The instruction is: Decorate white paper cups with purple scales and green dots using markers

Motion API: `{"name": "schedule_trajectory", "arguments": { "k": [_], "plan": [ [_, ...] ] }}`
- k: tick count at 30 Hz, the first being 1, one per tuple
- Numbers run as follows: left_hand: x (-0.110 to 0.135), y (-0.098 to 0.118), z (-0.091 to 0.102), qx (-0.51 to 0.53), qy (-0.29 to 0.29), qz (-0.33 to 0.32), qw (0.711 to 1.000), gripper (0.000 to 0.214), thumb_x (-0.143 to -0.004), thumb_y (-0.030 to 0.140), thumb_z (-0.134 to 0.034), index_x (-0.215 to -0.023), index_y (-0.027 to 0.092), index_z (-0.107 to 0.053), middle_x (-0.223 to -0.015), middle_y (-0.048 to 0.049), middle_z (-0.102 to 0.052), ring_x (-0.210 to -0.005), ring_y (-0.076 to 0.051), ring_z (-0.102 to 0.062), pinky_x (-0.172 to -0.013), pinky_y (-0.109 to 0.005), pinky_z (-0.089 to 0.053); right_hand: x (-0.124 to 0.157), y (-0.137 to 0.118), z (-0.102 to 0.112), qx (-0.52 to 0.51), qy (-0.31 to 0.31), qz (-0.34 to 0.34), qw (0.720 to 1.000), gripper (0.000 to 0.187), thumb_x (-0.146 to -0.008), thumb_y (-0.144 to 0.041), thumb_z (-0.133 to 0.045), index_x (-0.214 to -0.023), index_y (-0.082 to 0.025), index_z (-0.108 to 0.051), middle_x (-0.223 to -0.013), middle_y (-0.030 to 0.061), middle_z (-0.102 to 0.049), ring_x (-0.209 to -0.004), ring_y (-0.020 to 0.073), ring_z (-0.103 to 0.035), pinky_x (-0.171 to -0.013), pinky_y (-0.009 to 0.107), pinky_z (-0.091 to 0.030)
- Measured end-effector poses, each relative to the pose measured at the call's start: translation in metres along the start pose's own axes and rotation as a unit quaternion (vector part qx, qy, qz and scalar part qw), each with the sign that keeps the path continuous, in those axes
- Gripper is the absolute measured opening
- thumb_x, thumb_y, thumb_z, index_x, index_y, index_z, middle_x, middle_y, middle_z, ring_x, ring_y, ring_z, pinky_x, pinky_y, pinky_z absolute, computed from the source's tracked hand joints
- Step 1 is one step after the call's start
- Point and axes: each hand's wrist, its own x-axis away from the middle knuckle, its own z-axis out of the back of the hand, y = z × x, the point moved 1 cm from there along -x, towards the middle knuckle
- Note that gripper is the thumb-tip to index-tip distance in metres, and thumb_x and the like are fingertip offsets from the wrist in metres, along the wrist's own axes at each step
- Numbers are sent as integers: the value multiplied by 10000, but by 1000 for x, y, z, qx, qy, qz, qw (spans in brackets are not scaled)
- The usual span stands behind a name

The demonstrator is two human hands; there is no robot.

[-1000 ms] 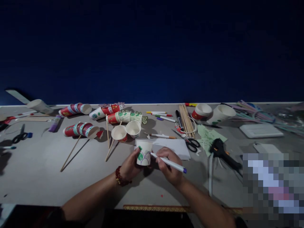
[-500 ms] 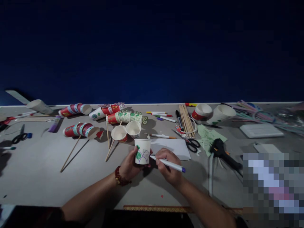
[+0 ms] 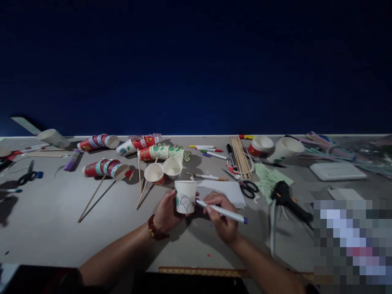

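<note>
A white paper cup [image 3: 186,197] with green patches and purple scalloped lines stands upright in the grip of my left hand [image 3: 168,210], which wraps its left side and base. My right hand [image 3: 223,216] pinches a white marker [image 3: 226,212] with a purple end; its tip is close to the cup's right side, and I cannot tell whether it touches. Just behind are two paper cups, one with red on it [image 3: 154,173] and a white one [image 3: 172,168]. White paper [image 3: 223,192] lies partly behind my right hand.
Decorated cup chains [image 3: 105,168] lie at the left, some on sticks. Loose markers [image 3: 211,150], wooden sticks [image 3: 241,157] and black scissors [image 3: 248,188] spread over the middle. To the right are a black glue gun [image 3: 288,200], green paper scraps [image 3: 271,175] and stacked cups [image 3: 261,145].
The cup has turned in my left hand, so less green and more of the purple scallops face me. My right hand and the marker have shifted slightly right.
</note>
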Motion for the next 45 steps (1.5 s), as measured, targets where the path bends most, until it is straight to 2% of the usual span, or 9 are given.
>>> {"name": "schedule_trajectory", "arguments": {
  "k": [2,5,9,16,20,27,30,36,45],
  "plan": [
    [1,0,2,-2,-8,2,1000,471,-861,459,-752,-1182,114,-730,-1167,-167,-773,-918,-263,-731,-659,-325,-583,0,-1,1,-8,0,2,1000,59,-961,-213,-579,-939,-242,-626,-756,25,-652,-736,218,-637,-678,367,-536],
    [2,-3,9,-6,15,13,1000,462,-806,460,-830,-1125,135,-751,-1114,-132,-788,-978,-266,-729,-813,-368,-596,-1,-2,2,2,3,14,1000,66,-958,-211,-576,-935,-247,-626,-735,24,-649,-722,222,-636,-680,379,-546],
    [1,-9,16,-11,42,12,999,409,-820,405,-834,-1118,138,-750,-1033,-113,-794,-909,-242,-728,-799,-350,-567,-4,-7,2,40,4,44,998,90,-925,-174,-593,-919,-258,-629,-748,21,-662,-735,228,-655,-686,376,-556],
    [-1,-12,7,-53,46,-23,997,408,-776,422,-871,-1055,147,-757,-954,-85,-788,-878,-231,-724,-823,-333,-543,-10,-23,-1,64,-81,75,992,144,-898,-134,-581,-939,-265,-627,-761,15,-683,-712,213,-680,-642,350,-558],
    [0,-10,3,-72,52,-35,995,458,-751,429,-892,-1088,151,-753,-994,-90,-790,-923,-246,-733,-805,-319,-545,-12,-26,-2,75,-96,78,989,132,-902,-140,-574,-932,-260,-620,-756,19,-691,-699,211,-682,-644,359,-570],
    [1,-9,-3,-71,40,-33,996,463,-759,439,-882,-1088,143,-746,-1042,-124,-785,-1073,-313,-719,-932,-391,-543,-13,-25,-3,79,-103,79,988,135,-897,-147,-577,-927,-274,-609,-730,8,-688,-675,214,-669,-648,358,-565],
    [1,-9,-2,-68,41,-40,996,458,-778,417,-870,-1109,131,-737,-1029,-132,-784,-1040,-311,-724,-903,-387,-548,-13,-25,-3,81,-105,76,988,128,-903,-155,-576,-930,-274,-616,-736,12,-693,-679,219,-675,-658,364,-568],
    [0,-12,3,-75,41,-39,996,450,-768,448,-875,-1077,146,-748,-917,-84,-775,-777,-220,-707,-715,-322,-544,-11,-22,-3,72,-89,70,991,114,-914,-162,-581,-940,-266,-622,-761,22,-695,-699,219,-675,-650,363,-565],
    [-1,-12,6,-35,56,-19,998,378,-768,393,-879,-1022,136,-767,-889,-77,-781,-757,-195,-702,-729,-308,-557,-9,-12,-1,83,-60,64,993,79,-951,-193,-577,-948,-259,-620,-765,24,-679,-718,223,-660,-663,375,-545]
  ]
}}
